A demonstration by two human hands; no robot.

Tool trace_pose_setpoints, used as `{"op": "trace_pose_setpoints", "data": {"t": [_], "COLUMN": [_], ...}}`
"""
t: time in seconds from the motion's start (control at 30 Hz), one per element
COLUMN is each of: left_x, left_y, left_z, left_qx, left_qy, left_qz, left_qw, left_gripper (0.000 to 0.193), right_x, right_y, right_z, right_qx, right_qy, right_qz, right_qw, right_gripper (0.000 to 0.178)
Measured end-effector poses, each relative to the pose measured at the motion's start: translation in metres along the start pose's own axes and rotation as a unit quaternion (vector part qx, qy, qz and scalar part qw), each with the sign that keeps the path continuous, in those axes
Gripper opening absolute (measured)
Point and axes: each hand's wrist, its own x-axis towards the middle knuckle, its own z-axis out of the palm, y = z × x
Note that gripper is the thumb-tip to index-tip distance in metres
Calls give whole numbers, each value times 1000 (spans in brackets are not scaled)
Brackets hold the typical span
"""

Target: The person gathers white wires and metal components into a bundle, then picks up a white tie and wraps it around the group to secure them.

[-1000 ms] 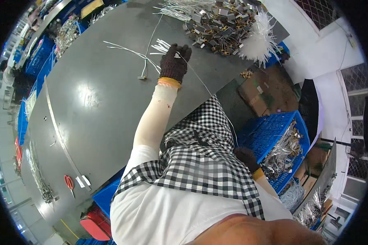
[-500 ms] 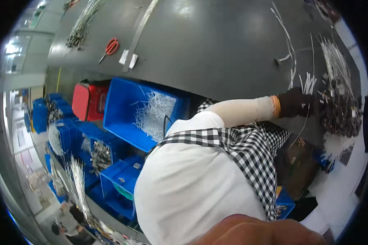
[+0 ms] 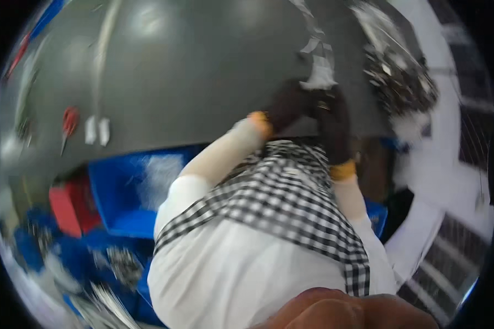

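Observation:
Close together over the table's near edge, both my hands wear dark gloves with orange cuffs. My left hand [image 3: 287,107] is closed at the near end of a bunch of white strips [image 3: 320,72], which points away from me. Beside it, my right hand [image 3: 333,120] also looks closed, its fingers bent in toward the left ones. Motion blur hides what the right fingers hold. Beyond the bunch, thin pale strips [image 3: 308,19] lie on the dark table [image 3: 203,71]. A heap of white wires with dark ends [image 3: 398,77] lies to the right of my hands.
Red-handled scissors [image 3: 69,122] and two white pieces [image 3: 97,130] lie on the table's left. Below its edge stands a blue bin [image 3: 123,222] of pale short pieces, beside a red container [image 3: 71,205]. More blue bins [image 3: 71,263] fill the lower left.
My view has swung right, so the table and bins appear farther left. My right hand, unseen before, is now beside my left. The left hand has come in from the wire heap toward my front.

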Motion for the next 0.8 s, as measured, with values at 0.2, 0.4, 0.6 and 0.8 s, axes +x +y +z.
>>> {"op": "trace_pose_setpoints", "data": {"t": [0.2, 0.4, 0.6, 0.8], "left_x": [15, 9, -20, -39], "left_y": [2, 1, 8, -77], "left_z": [-18, -49, -33, -47], "left_qx": [-178, -129, 3, 65], "left_qy": [34, 64, -94, -180], "left_qz": [-73, -69, -189, 101], "left_qw": [981, 987, 978, 976], "left_gripper": [24, 31, 33, 32], "right_x": [19, 52, 46, 46], "right_y": [21, 94, 47, -11], "right_z": [-3, -140, -87, 48], "right_qx": [39, -161, -434, -92], "right_qy": [78, 70, -218, -383], "right_qz": [-53, -23, -124, 74], "right_qw": [995, 984, 865, 916], "right_gripper": [54, 57, 48, 32]}}
